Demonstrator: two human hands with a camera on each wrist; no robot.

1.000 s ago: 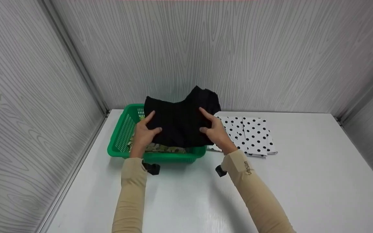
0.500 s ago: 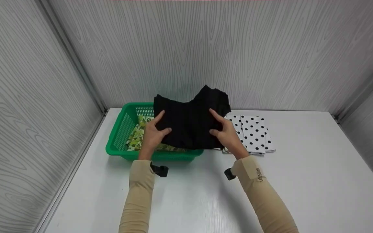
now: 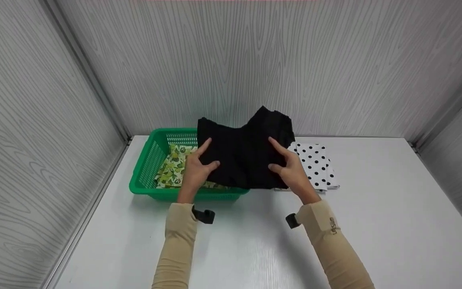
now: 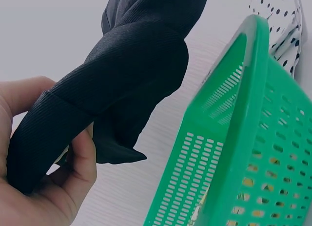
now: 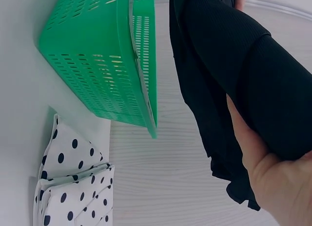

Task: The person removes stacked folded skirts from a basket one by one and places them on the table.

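Observation:
A folded black cloth point(image 3: 243, 156) hangs in the air between both hands, partly in front of the green basket. Its left end is pinched by my left hand point(image 3: 197, 168), thumb and fingers curled round the edge, as the left wrist view also shows. My right hand point(image 3: 294, 172) grips the right end; in the right wrist view its thumb and fingers wrap the ribbed fabric point(image 5: 282, 84). The green plastic basket point(image 3: 140, 172) stands behind the left hand. Yellow-green patterned cloth point(image 3: 173, 168) lies inside it.
A folded white cloth with black dots point(image 3: 315, 168) lies on the white table point(image 3: 375, 208), right of the basket. Grey wood-grain walls point(image 3: 231, 60) rise at the back and both sides.
Both hands have moved right with the black cloth, baring more of the patterned cloth in the basket and covering part of the dotted cloth. The grip looks the same.

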